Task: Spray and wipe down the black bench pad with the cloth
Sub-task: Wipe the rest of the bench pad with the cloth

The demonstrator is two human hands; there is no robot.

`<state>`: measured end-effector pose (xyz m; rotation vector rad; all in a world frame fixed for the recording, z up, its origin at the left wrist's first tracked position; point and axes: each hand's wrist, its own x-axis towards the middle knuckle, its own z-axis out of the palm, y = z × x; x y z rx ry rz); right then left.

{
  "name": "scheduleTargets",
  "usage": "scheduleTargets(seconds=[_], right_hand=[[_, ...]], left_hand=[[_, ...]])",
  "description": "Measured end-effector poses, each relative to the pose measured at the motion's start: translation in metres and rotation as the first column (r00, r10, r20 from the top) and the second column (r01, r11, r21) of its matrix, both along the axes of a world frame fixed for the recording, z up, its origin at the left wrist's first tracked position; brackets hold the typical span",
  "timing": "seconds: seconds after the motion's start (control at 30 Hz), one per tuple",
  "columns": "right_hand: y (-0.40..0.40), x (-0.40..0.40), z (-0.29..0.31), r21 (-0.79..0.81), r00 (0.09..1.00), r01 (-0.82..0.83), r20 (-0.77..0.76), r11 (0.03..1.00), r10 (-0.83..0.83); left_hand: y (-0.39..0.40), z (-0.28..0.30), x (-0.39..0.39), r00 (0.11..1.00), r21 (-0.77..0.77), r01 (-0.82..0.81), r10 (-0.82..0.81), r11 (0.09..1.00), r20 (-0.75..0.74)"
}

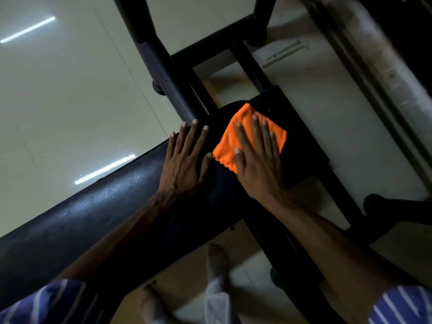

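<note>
Wiping looks well underway here, not the spraying part. The right hand (258,164) lies flat on an orange cloth (243,139), fingers (256,129) straight and spread wide, pressing it down onto the black bench pad (98,206) rather than bunching it up. The cloth sits right at the end of the pad, where the pad meets a smaller dark block (278,106) that carries tiny pale specks; could be spray droplets, could be texture, I honestly can't tell. The left hand (184,160) rests flat on the pad just beside the cloth, fingers also straight and fanned out, holding nothing, thumb tip almost touching the cloth's edge. My guess is it's just bracing. No spray bottle anywhere in view, so I'd judge the spraying is either done or the bottle got parked out of sight. The long stretch of pad running away from the cloth toward the striped sleeve (53,302) has a dull sheen with some scuffy marks, and I can't say whether that bit is wiped, wet or untouched. Beyond the cloth there's the dark metal frame (163,66) over a pale tiled floor (70,90). So roughly: cloth's working one end, and the rest of the pad's length probably still needs a pass.
</note>
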<state>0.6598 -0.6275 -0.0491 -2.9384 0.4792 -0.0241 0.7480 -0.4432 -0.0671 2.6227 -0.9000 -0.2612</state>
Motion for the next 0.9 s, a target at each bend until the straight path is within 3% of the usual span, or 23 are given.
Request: scheduleTargets(seconds=[0.1,0.27,0.37,0.47,0.6,0.73,0.83,0.9], right_hand=[[-0.022,0.016,0.002,0.014,0.998,-0.022,-0.066,1.0,0.023],[-0.01,0.075,0.007,0.084,0.985,0.153,-0.097,0.985,-0.145],[0.031,0.069,0.008,0.079,0.993,-0.081,-0.08,0.994,0.087],[0.053,0.058,0.006,0.049,0.91,-0.402,-0.087,0.914,0.405],[0.026,0.067,0.007,0.001,0.866,-0.493,-0.098,0.87,0.49],[-0.028,0.083,0.008,0.026,0.936,-0.331,-0.121,0.943,0.331],[-0.06,0.076,0.006,0.127,0.988,-0.044,-0.141,0.991,0.062],[-0.055,0.06,0.005,0.194,0.984,0.127,-0.148,0.973,-0.099]], left_hand=[[0.002,0.001,0.002,1.0,-0.002,0.008,-0.008,1.0,-0.01],[0.018,0.001,0.0,0.99,0.024,-0.142,0.142,0.99,-0.008],[0.035,0.005,-0.004,0.985,0.056,-0.168,0.169,0.984,-0.016],[0.051,0.005,-0.009,0.988,0.052,-0.151,0.152,0.987,-0.023],[0.06,0.005,-0.014,0.988,0.072,-0.15,0.151,0.986,-0.013],[0.051,0.004,-0.013,0.989,0.071,-0.147,0.148,0.987,-0.008],[0.035,0.003,-0.005,0.996,0.038,-0.086,0.086,0.996,0.001],[0.024,0.004,0.002,0.999,0.014,-0.044,0.044,0.999,0.004]])
